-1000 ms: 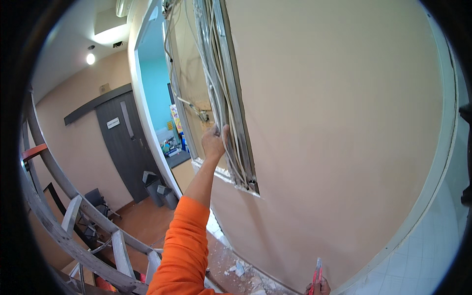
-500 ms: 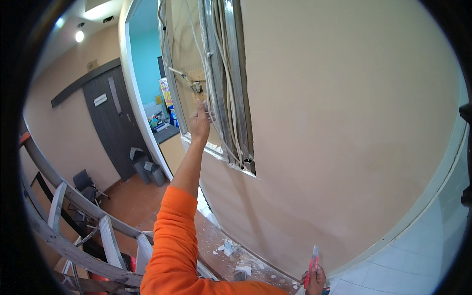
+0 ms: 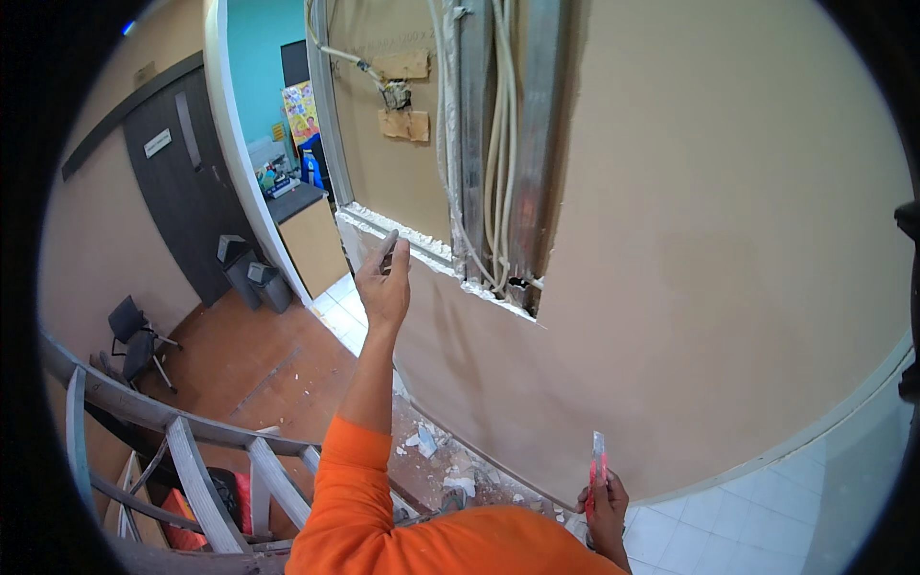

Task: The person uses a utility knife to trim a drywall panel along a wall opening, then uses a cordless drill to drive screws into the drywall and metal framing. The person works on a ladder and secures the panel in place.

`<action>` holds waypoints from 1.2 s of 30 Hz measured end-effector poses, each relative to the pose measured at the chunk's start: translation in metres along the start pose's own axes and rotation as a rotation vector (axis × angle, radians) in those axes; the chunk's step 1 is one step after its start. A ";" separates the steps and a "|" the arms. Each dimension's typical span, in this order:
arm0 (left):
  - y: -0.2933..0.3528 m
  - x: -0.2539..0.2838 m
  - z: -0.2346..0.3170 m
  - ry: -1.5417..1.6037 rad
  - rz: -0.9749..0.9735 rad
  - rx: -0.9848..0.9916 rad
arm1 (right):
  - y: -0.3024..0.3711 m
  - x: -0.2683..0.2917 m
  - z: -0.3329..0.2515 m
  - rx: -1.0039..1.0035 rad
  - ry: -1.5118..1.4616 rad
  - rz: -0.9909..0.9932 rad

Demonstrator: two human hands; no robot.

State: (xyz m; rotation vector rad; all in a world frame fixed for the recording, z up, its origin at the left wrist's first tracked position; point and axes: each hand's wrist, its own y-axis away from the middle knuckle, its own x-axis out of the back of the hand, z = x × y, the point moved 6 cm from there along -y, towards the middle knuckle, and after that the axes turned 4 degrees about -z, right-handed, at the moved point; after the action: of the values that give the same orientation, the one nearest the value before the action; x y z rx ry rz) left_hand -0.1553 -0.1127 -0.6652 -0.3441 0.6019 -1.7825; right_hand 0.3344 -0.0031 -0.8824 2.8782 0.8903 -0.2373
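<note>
Since the earlier frame, the left hand (image 3: 384, 290) has dropped from beside the cables (image 3: 496, 163) to the crumbly white lower edge (image 3: 422, 234) of the wall cutout, leaving the wiring untouched. Furthest left from my remote seat, an aluminium ladder (image 3: 198, 474) curves past; beyond it a dark grey door (image 3: 172, 206) bears a white sign plate (image 3: 157, 144), its lettering too small for me to read. A colourful poster (image 3: 300, 112) stands beside a teal wall (image 3: 251, 77). Next, the left thumb and forefinger sit close; I cannot tell whether they pinch anything or touch the edge. Faint printing crosses the tan board (image 3: 393, 182) behind. Rightmost, the right hand (image 3: 609, 508) stays wrapped around a red-handled cutter (image 3: 598, 471), blade up, low before the beige wall (image 3: 719, 211).
</note>
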 end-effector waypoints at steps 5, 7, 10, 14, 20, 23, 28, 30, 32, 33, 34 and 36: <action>-0.012 0.011 -0.009 -0.056 -0.012 -0.069 | -0.025 -0.040 -0.013 -0.026 0.065 -0.060; -0.014 0.005 -0.002 -0.045 -0.027 -0.167 | -0.035 -0.056 -0.017 -0.032 0.064 -0.072; -0.007 -0.009 -0.002 0.055 -0.092 -0.141 | -0.049 -0.079 -0.021 -0.001 0.100 -0.071; 0.019 -0.025 -0.007 0.147 -0.195 -0.145 | -0.058 -0.099 -0.020 -0.041 0.140 -0.091; 0.016 -0.030 -0.007 0.126 -0.157 -0.247 | -0.071 -0.115 -0.019 -0.093 0.173 -0.057; -0.003 -0.035 0.000 0.121 -0.180 -0.240 | -0.078 -0.127 -0.021 -0.079 0.163 -0.084; -0.036 -0.048 0.025 0.091 -0.215 -0.428 | -0.087 -0.145 -0.025 -0.065 0.199 -0.090; -0.046 -0.054 0.029 0.137 -0.249 -0.411 | -0.090 -0.152 -0.023 -0.066 0.205 -0.091; -0.052 -0.059 0.031 0.137 -0.276 -0.381 | -0.090 -0.157 -0.020 -0.082 0.198 -0.070; -0.055 -0.061 0.033 0.112 -0.283 -0.390 | -0.090 -0.161 -0.019 -0.077 0.195 -0.075; -0.056 -0.063 0.035 0.084 -0.293 -0.403 | -0.090 -0.164 -0.017 -0.075 0.192 -0.074; -0.059 -0.067 0.038 0.052 -0.305 -0.429 | -0.089 -0.170 -0.013 -0.072 0.204 -0.080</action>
State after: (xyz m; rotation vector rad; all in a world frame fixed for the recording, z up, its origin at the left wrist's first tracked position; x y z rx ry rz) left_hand -0.1633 -0.0452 -0.5960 -0.7150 1.0160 -1.9472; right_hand 0.1473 -0.0214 -0.8440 2.8403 1.0253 0.0818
